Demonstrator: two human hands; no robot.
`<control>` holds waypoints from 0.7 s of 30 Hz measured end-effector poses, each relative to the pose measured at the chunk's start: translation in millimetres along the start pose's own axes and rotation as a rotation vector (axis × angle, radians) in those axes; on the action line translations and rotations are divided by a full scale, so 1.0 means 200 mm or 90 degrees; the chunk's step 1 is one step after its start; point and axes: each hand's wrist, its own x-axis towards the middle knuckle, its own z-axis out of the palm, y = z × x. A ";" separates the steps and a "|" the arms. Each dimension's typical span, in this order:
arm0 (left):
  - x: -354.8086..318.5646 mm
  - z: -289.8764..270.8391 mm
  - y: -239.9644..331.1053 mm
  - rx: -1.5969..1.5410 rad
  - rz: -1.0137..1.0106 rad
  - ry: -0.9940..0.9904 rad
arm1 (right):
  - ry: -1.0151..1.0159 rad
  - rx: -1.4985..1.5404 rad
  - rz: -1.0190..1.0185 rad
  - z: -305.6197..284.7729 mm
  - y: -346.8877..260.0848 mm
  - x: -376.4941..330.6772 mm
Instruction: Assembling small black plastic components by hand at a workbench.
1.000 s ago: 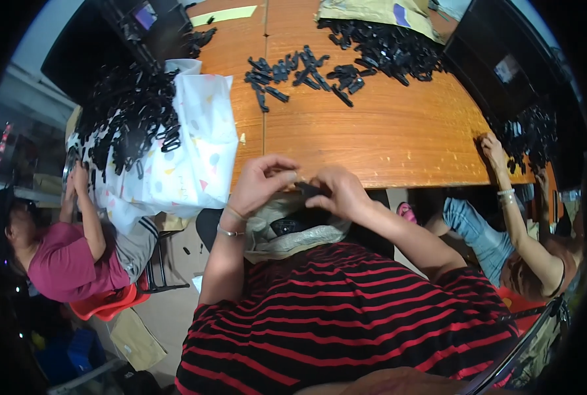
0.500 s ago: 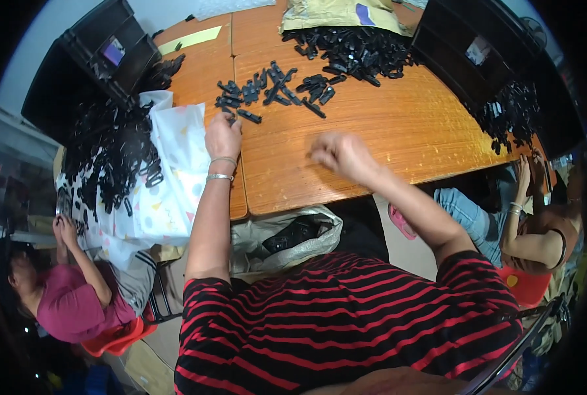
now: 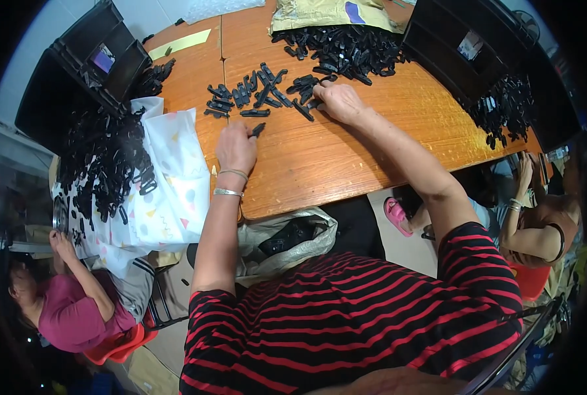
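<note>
My left hand (image 3: 236,148) is closed over the wooden table, and a small black plastic part (image 3: 258,130) sticks out between its thumb and fingers. Farther to the right, my right hand (image 3: 341,104) bends its fingers onto the edge of a small cluster of black plastic parts (image 3: 303,84); its fingertips close on one of them, partly hidden. Between and beyond the hands lie several long black parts (image 3: 265,87) in a loose group, some side by side and some crossed. A single black part (image 3: 255,112) lies just beyond my left hand.
A large heap of black parts (image 3: 353,49) spills from a tan bag (image 3: 333,14) at the back. Black bins (image 3: 461,49) stand right and left. White patterned plastic (image 3: 178,151) carries more parts at left. An open sack (image 3: 293,243) sits below the table edge. Two people sit at either side.
My right hand has reached forward from above the bare wood to the parts cluster. My left hand has drawn slightly back from the group, and a black part now shows in its fingers.
</note>
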 end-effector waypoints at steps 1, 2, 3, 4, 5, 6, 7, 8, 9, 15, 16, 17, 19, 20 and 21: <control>-0.02 -0.01 0.04 0.000 0.035 -0.015 | -0.007 -0.014 -0.006 0.00 -0.01 -0.01; -0.04 -0.01 0.06 -0.002 0.043 -0.017 | -0.008 -0.015 -0.011 0.01 -0.02 -0.02; -0.05 0.00 0.06 -0.002 0.039 -0.014 | 0.015 0.001 -0.007 0.01 -0.02 -0.04; -0.06 0.02 0.06 -0.129 -0.014 -0.024 | 0.038 0.018 -0.004 0.02 -0.02 -0.06; -0.07 0.02 0.07 -0.255 -0.067 -0.035 | 0.036 0.020 -0.007 0.02 -0.01 -0.08; -0.08 0.00 0.10 -0.408 -0.110 -0.084 | 0.058 0.032 -0.005 0.02 0.01 -0.10; -0.09 0.02 0.09 -0.406 -0.115 -0.082 | 0.081 0.043 -0.003 0.03 0.01 -0.11; -0.10 0.02 0.09 -0.603 -0.166 -0.110 | 0.084 0.054 0.011 0.00 -0.01 -0.13; -0.11 0.03 0.09 -0.800 -0.215 -0.135 | 0.081 0.057 0.005 0.01 -0.02 -0.14; -0.17 -0.06 0.14 -0.927 -0.275 -0.197 | 0.166 0.257 0.135 -0.09 -0.22 -0.18; -0.18 -0.08 0.16 -0.928 -0.276 -0.199 | 0.190 0.324 0.159 -0.08 -0.28 -0.19; -0.19 -0.10 0.19 -0.913 -0.279 -0.196 | 0.187 0.361 0.144 -0.10 -0.35 -0.21; -0.21 -0.10 0.20 -0.896 -0.285 -0.188 | 0.216 0.436 0.070 -0.13 -0.50 -0.24; -0.21 -0.09 0.20 -0.897 -0.250 -0.175 | 0.246 0.464 0.043 -0.11 -0.54 -0.25; -0.22 -0.09 0.20 -0.897 -0.216 -0.161 | 0.255 0.449 0.032 -0.11 -0.59 -0.27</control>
